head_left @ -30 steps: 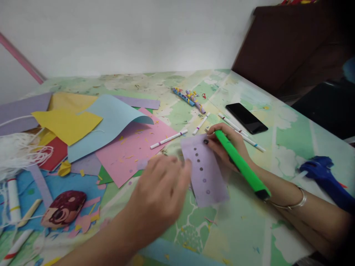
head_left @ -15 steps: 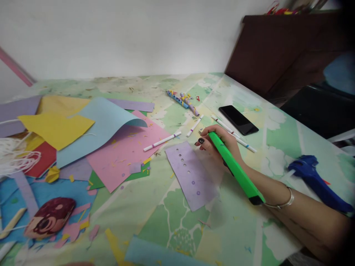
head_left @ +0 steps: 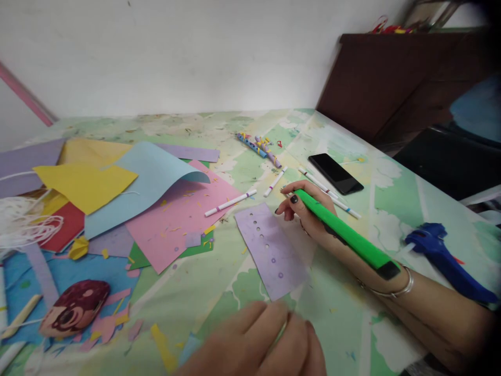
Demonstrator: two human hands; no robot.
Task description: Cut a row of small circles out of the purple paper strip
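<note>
The bright green tool with dark ends (head_left: pixel 344 230), which looks like a craft knife, lies in my right hand (head_left: pixel 313 206), its fingers closed round it above the table. A light purple paper strip (head_left: pixel 270 256) with a row of small holes and two ring marks lies just left of that hand. My left hand (head_left: pixel 262 342) is at the bottom, near the strip's lower end, blurred by motion. Its fingers are curled together, and what they hold, if anything, is hidden.
Coloured paper sheets (head_left: pixel 156 235), white cord (head_left: pixel 27 222) and a dark red pouch (head_left: pixel 74 308) cover the left side. White markers (head_left: pixel 230 202), rolled paper tubes (head_left: pixel 252 146) and a black phone (head_left: pixel 335 172) lie further back. A blue tool (head_left: pixel 446 258) is at right.
My left hand has come into view from the bottom, over the light blue paper. The green tool has tipped lower and further right in my right hand.
</note>
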